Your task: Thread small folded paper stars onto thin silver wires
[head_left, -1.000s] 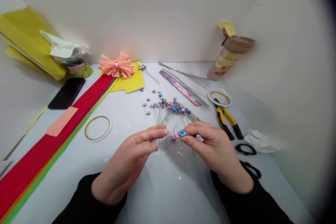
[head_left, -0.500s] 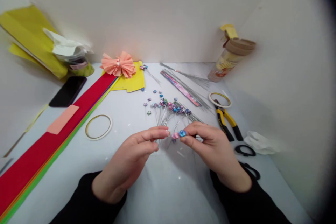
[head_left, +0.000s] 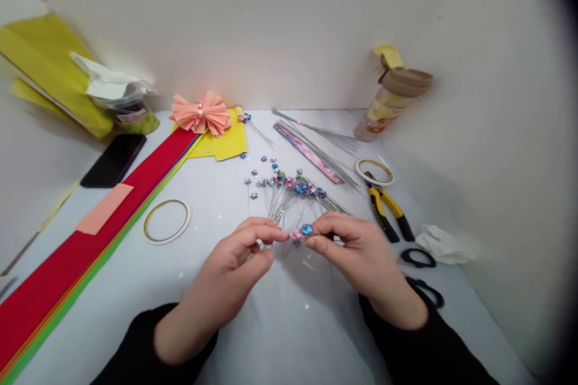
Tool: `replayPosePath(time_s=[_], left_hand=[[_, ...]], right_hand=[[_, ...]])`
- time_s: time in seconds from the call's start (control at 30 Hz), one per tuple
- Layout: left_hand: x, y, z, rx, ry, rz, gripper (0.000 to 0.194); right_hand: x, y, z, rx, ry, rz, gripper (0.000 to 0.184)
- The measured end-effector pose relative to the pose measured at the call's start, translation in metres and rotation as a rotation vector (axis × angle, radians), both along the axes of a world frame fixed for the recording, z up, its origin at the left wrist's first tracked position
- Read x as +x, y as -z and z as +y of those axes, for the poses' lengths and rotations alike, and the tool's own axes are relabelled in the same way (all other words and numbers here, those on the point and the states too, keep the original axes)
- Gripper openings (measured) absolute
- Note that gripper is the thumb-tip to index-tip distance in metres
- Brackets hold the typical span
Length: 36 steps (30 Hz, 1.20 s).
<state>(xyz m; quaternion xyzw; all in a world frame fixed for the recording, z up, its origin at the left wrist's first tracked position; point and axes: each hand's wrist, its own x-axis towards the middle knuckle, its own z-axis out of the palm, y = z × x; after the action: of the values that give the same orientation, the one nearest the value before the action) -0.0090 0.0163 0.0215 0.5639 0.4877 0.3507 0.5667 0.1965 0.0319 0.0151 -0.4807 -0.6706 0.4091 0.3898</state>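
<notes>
The right fingers [head_left: 323, 227] pinch a small blue paper star [head_left: 307, 229] above the white worktop [head_left: 311, 325], the left fingers [head_left: 266, 231] closed just beside it; a slackened pinch could drop it among the wired stars [head_left: 289, 186].

Passage open over white tabletop [head_left: 289, 337] at bottom center; blocked at upper center by wire stems [head_left: 282, 201], right by pliers [head_left: 383, 210], left by paper stack [head_left: 90, 258].

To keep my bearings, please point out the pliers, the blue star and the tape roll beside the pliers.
pliers [head_left: 378, 209], head view, on the left yellow handle
blue star [head_left: 307, 229], head view, on its centre
tape roll [head_left: 374, 183], head view, on its white rim
</notes>
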Motion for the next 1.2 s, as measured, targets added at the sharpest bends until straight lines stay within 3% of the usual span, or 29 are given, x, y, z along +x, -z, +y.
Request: replayPosePath(time_s=[0.1, 0.23, 0.33, 0.47, 0.73, 1.2], left_hand=[[0.0, 0.002, -0.002, 0.342, -0.001, 0.218, 0.029], [-0.004, 0.009, -0.003, 0.961, -0.034, 0.58, 0.041], [-0.007, 0.008, -0.002, 1.233, -0.042, 0.772, 0.041], [-0.007, 0.006, -0.001, 1.282, -0.082, 0.875, 0.038], [-0.012, 0.017, -0.006, 1.347, -0.155, 0.969, 0.058], [-0.009, 0.015, -0.004, 1.41, -0.266, 1.166, 0.067]], right_hand=[[0.0, 0.0, 0.0, -0.078, 0.004, 0.001, 0.011], [0.0, 0.001, 0.0, -0.224, 0.012, 0.04, 0.014], [0.0, 0.001, -0.001, -0.288, 0.018, 0.097, 0.017], [-0.001, 0.002, -0.001, -0.32, 0.051, 0.155, 0.018], [-0.003, 0.004, -0.002, -0.297, 0.101, 0.208, 0.017], [-0.01, 0.006, -0.004, -0.323, 0.216, 0.285, 0.02]])
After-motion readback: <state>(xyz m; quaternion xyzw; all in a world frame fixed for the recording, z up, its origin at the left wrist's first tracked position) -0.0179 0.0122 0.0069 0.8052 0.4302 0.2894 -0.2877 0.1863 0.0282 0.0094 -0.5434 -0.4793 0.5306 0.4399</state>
